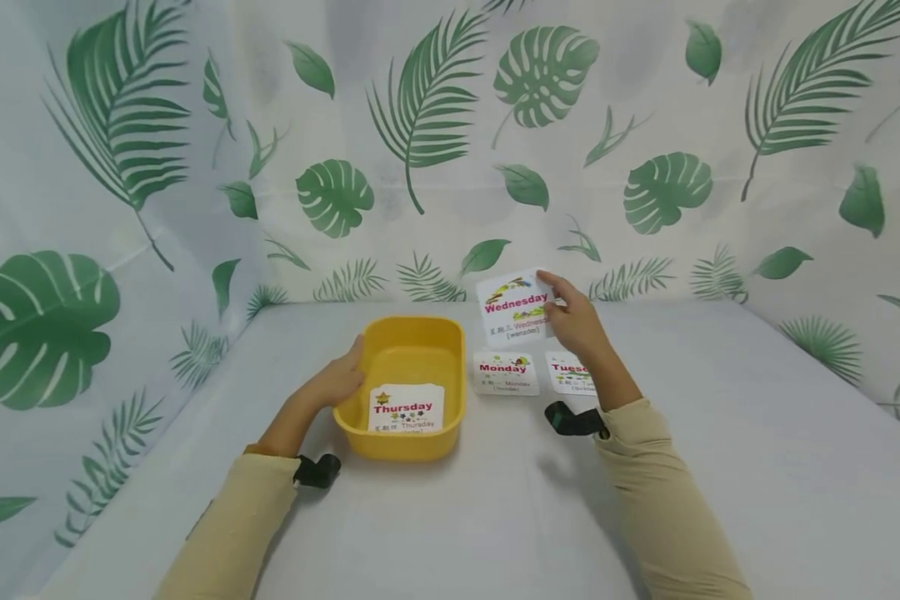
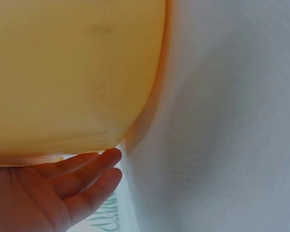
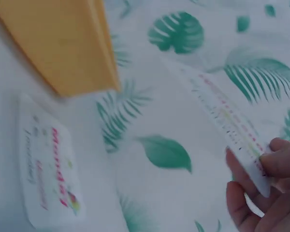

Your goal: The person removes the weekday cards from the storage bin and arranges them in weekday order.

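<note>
A yellow plastic bin stands on the table, and a Thursday card leans inside it. My left hand holds the bin at its left rim; the left wrist view shows fingers along the outer wall. Up off the table, my right hand pinches a white Wednesday card by its right edge, printed side toward me. Below it lie a Monday card and a Tuesday card, side by side. The right forearm partly covers the Tuesday card.
A white cloth covers the table. Behind and to the left hangs a white curtain with green leaf prints. Each wrist carries a black camera mount, one at the left and one at the right.
</note>
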`<state>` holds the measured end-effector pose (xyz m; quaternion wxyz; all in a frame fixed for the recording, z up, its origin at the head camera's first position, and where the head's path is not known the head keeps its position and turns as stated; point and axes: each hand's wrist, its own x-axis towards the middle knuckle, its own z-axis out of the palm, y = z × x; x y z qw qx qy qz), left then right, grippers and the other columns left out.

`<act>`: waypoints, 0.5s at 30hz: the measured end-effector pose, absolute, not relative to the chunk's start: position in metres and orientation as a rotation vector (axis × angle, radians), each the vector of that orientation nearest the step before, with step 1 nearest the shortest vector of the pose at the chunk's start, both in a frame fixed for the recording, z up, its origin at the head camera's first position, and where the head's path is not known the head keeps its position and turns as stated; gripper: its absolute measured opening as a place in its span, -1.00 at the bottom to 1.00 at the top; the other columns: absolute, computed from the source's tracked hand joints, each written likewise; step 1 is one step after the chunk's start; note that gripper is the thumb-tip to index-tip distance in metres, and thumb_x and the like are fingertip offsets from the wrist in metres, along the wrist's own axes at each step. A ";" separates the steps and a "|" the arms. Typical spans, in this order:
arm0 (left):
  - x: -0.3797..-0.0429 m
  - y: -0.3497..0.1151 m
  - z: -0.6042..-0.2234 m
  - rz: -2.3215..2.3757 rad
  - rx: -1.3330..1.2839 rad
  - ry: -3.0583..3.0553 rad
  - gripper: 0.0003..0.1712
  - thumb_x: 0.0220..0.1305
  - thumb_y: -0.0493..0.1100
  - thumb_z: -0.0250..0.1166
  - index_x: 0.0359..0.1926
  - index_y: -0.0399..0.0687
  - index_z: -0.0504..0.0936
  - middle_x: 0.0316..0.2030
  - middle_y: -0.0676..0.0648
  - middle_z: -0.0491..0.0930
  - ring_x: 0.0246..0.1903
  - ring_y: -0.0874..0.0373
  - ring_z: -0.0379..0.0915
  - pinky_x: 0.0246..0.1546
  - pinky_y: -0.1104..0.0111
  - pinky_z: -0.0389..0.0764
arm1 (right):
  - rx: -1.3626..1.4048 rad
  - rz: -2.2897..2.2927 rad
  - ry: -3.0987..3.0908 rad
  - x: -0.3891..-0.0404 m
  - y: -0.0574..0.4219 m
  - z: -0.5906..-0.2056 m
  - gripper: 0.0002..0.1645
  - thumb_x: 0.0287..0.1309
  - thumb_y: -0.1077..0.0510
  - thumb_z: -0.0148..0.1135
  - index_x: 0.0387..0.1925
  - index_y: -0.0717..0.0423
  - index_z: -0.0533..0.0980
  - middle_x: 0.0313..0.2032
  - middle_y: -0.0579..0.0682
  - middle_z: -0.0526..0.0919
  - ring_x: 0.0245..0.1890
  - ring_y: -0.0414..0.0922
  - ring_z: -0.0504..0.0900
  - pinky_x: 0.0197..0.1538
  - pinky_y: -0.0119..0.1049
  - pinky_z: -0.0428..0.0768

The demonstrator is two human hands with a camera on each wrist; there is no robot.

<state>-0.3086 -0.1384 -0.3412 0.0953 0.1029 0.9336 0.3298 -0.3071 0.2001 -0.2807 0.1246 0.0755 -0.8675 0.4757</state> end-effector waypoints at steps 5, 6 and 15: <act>-0.309 -0.139 -0.340 0.995 0.308 2.756 -0.21 0.23 -0.32 -0.22 0.40 -0.21 -0.40 0.41 -0.24 -0.27 0.24 -0.13 0.09 0.21 0.07 0.17 | 0.045 1.318 -2.510 -0.312 0.245 -0.281 -0.36 0.30 0.26 -0.25 0.39 -0.12 0.05 0.24 0.24 0.20 0.01 0.12 0.42 -0.14 -0.23 0.43; -0.309 -0.139 -0.340 0.995 0.317 2.754 -0.21 0.23 -0.32 -0.23 0.39 -0.22 -0.40 0.41 -0.25 -0.27 0.25 -0.13 0.07 0.21 0.06 0.16 | -0.002 1.321 -2.478 -0.322 0.259 -0.288 -0.37 0.31 0.24 -0.23 0.38 -0.18 0.05 0.26 0.21 0.21 -0.01 0.07 0.43 -0.16 -0.23 0.44; -0.310 -0.142 -0.340 0.992 0.362 2.739 -0.24 0.27 -0.31 -0.27 0.38 -0.24 -0.44 0.41 -0.25 -0.34 0.29 -0.10 -0.02 0.24 0.05 0.09 | -0.373 1.008 -2.390 -0.419 0.412 -0.391 -0.42 0.35 -0.02 -0.39 0.29 -0.68 -0.14 0.36 -0.04 0.13 0.06 0.00 0.42 -0.28 -0.22 0.52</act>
